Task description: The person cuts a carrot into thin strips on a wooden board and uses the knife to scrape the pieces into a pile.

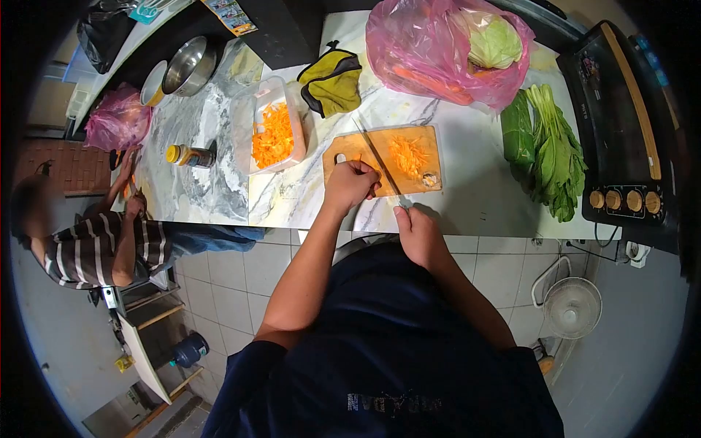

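Note:
A wooden cutting board (pixel 331 150) lies on the marble counter in front of me. My right hand (pixel 420 235) is closed round the handle of a kitchen knife (pixel 377 155), whose long blade slants across the board. Just left of the blade, my left hand (pixel 352 187) has its fingers curled on an orange piece of carrot, mostly hidden under them. Shredded carrot (pixel 409 156) is heaped on the board right of the knife. Up and to the left, a clear plastic container (pixel 296 150) holds more carrot shreds (pixel 274 137).
A pink plastic bag (pixel 409 44) with a cabbage (pixel 495 40) and carrots lies behind the board. Leafy greens (pixel 556 157) sit by a toaster oven (pixel 621 131) at right. A green-black pouch (pixel 332 82), a yellow-capped jar (pixel 190 155), a metal bowl (pixel 188 67) and a seated person are leftward.

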Motion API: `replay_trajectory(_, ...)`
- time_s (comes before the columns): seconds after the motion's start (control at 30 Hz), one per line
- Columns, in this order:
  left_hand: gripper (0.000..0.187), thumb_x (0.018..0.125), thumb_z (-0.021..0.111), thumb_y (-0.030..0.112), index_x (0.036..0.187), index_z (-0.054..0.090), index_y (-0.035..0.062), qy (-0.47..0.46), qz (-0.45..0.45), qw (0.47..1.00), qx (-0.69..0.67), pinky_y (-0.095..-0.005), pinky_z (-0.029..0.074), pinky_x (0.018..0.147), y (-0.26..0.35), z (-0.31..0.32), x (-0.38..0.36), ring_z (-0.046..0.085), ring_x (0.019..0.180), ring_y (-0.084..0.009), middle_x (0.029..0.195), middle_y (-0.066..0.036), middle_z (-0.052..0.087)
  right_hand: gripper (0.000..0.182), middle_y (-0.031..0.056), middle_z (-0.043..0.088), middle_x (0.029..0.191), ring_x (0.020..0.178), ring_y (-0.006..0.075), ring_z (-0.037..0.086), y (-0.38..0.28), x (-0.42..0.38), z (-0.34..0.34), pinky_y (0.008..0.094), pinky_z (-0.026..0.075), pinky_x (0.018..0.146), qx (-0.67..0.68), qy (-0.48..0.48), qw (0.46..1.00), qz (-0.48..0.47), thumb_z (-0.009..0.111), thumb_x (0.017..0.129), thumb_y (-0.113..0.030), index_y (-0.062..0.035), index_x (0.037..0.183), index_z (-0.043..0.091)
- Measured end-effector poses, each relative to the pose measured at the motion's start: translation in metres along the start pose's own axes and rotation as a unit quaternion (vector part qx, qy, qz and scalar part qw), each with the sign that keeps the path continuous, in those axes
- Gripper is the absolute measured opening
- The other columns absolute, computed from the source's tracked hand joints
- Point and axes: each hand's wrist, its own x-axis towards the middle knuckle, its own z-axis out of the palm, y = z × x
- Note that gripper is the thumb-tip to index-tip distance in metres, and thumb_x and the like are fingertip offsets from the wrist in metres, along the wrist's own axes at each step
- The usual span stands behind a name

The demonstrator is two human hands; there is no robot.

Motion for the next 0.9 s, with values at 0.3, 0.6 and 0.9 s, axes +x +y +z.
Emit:
replay_trajectory(0.3,0.016,0.083,0.067,0.01,0.075,0.063,-0.0039,0.012,0.014,1.0,0.013,-0.0265,0.045,0.046,-0.002,0.001,0.001,0.057,0.048,-0.0122,0.063,-0.007,0.063,0.045,0.0313,0.06,0.085,0.087,0.0496,0.056,-0.001,0.002,-0.007,0.0512,0.045,0.075,-0.013,-0.025,1.0,-0.009,0.048,0.098,-0.035,0.0057,0.082,0.057)
replay_trajectory(0.6,0.016,0.084,0.066,0.009,0.076,0.062,-0.0039,0.009,0.002,1.0,0.016,-0.0259,0.044,0.045,0.004,0.001,0.0,0.056,0.047,-0.0117,0.063,-0.007,0.063,0.044,0.0312,0.059,0.084,0.087,0.0499,0.056,-0.001,0.004,-0.003,0.0516,0.045,0.074,-0.025,-0.022,0.999,-0.008,0.048,0.099,-0.034,0.0056,0.082,0.057)
replay_trajectory(0.9,0.014,0.083,0.065,0.008,0.075,0.061,-0.003,0.005,0.002,1.0,-0.009,-0.0264,0.044,0.045,-0.004,0.001,0.004,0.056,0.047,-0.0118,0.063,-0.007,0.063,0.042,0.0311,0.059,0.084,0.085,0.0502,0.055,0.008,0.005,0.004,0.05,0.045,0.071,0.002,-0.012,1.0,-0.002,0.048,0.099,-0.033,0.0057,0.083,0.055)
